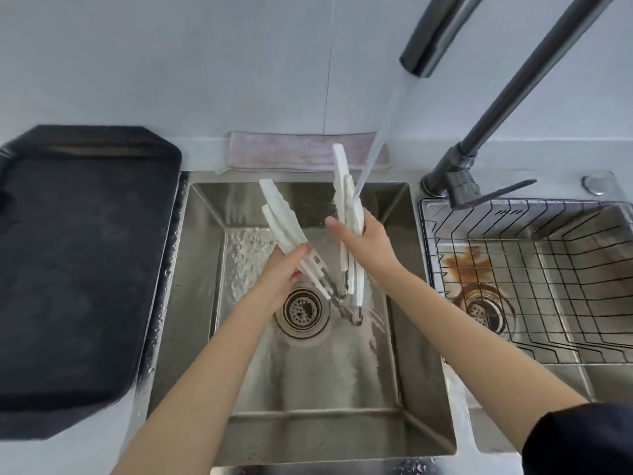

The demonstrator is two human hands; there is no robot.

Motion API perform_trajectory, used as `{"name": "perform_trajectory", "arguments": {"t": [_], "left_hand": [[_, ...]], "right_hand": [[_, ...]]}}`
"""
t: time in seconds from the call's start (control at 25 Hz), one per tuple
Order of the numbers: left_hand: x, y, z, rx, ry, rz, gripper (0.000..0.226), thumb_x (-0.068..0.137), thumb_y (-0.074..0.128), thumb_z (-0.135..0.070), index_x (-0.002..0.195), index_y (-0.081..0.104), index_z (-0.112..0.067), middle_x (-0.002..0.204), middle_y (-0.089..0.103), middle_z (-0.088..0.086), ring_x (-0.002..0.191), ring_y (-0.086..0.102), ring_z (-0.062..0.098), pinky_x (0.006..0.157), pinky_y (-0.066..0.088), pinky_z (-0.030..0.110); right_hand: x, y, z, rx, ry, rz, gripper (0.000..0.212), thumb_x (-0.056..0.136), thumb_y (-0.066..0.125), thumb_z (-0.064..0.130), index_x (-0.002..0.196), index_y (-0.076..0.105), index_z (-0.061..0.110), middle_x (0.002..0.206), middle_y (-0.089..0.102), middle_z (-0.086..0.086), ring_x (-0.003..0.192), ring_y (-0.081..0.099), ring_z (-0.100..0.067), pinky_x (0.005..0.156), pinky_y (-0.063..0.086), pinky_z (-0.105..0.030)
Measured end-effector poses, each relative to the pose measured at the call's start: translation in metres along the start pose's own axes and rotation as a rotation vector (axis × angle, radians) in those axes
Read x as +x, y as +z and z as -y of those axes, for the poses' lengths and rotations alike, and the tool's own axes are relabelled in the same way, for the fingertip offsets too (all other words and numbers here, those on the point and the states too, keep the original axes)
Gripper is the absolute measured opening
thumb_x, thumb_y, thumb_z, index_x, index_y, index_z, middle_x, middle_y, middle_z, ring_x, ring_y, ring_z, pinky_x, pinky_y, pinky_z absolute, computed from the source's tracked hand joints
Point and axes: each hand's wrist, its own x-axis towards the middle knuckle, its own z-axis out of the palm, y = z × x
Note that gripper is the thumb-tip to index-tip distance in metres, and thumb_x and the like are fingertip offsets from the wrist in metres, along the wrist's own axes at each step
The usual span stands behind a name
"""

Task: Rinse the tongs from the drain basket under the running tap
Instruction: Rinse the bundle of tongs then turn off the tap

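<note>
Black tray (78,269) on counter left of sink; folded pink cloth (291,149) behind sink, against wall.

Home kitchen, steel sink (205,234) lying beneath the hands, tap (513,97) running above them, wire drain basket (513,269) sitting to their right

The sink (424,389) was brushed steel, wet and softly gleaming, with a perforated metal drain (302,309). The tongs (349,207) had matt white plastic-looking blades on shiny metal arms. The tap (507,97) was dark metal with a satin sheen. The basket (513,269) was thin dark wire. The tray (78,269) looked matt black and faintly grainy. The cloth (274,152) was pale, soft fabric.
</note>
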Motion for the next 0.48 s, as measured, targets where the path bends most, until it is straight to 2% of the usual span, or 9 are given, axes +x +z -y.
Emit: {"name": "perform_trajectory", "arguments": {"t": [0.08, 0.16, 0.28, 0.4, 0.48], "left_hand": [[-0.006, 0.001, -0.009, -0.091, 0.017, 0.031, 0.025, 0.088, 0.055, -0.008, 0.111, 0.049, -0.014, 0.090, 0.058, 0.003, 0.090, 0.056, 0.018, 0.096, 0.045, 0.039], [-0.010, 0.002, -0.016, -0.146, 0.074, 0.076, 0.029, 0.086, 0.057, -0.005, 0.113, 0.049, -0.013, 0.092, 0.057, 0.004, 0.095, 0.055, 0.021, 0.094, 0.045, 0.039], [-0.019, 0.000, -0.024, -0.199, 0.143, 0.137, 0.030, 0.087, 0.053, 0.001, 0.108, 0.051, -0.020, 0.089, 0.057, 0.004, 0.089, 0.056, 0.017, 0.083, 0.046, 0.033], [-0.029, -0.004, -0.021, -0.204, 0.142, 0.187, 0.026, 0.087, 0.051, 0.003, 0.099, 0.054, -0.020, 0.087, 0.057, 0.006, 0.086, 0.056, 0.019, 0.085, 0.046, 0.039], [-0.035, -0.006, -0.016, -0.170, 0.138, 0.186, 0.021, 0.087, 0.053, 0.002, 0.095, 0.055, -0.018, 0.085, 0.058, 0.007, 0.085, 0.058, 0.021, 0.086, 0.047, 0.043]], "right_hand": [[-0.004, -0.003, 0.012, 0.022, -0.052, -0.022, 0.017, 0.086, 0.061, 0.037, 0.092, 0.056, 0.022, 0.073, 0.058, 0.011, 0.069, 0.055, -0.002, 0.065, 0.043, -0.015], [-0.009, -0.006, 0.017, 0.057, -0.090, -0.016, 0.016, 0.087, 0.060, 0.032, 0.080, 0.055, 0.019, 0.064, 0.059, 0.007, 0.059, 0.056, -0.005, 0.065, 0.046, -0.020], [-0.015, -0.011, 0.020, 0.118, -0.114, 0.060, 0.009, 0.086, 0.062, 0.017, 0.081, 0.055, 0.016, 0.066, 0.060, 0.005, 0.059, 0.056, -0.004, 0.069, 0.046, -0.020], [-0.021, -0.014, 0.017, 0.106, -0.109, 0.122, 0.009, 0.084, 0.063, 0.011, 0.087, 0.054, 0.011, 0.069, 0.057, 0.003, 0.064, 0.055, -0.007, 0.070, 0.044, -0.020], [-0.027, -0.013, 0.010, 0.096, -0.098, 0.121, 0.008, 0.085, 0.063, 0.013, 0.085, 0.055, 0.013, 0.067, 0.057, 0.005, 0.060, 0.055, -0.002, 0.067, 0.045, -0.015]]}}
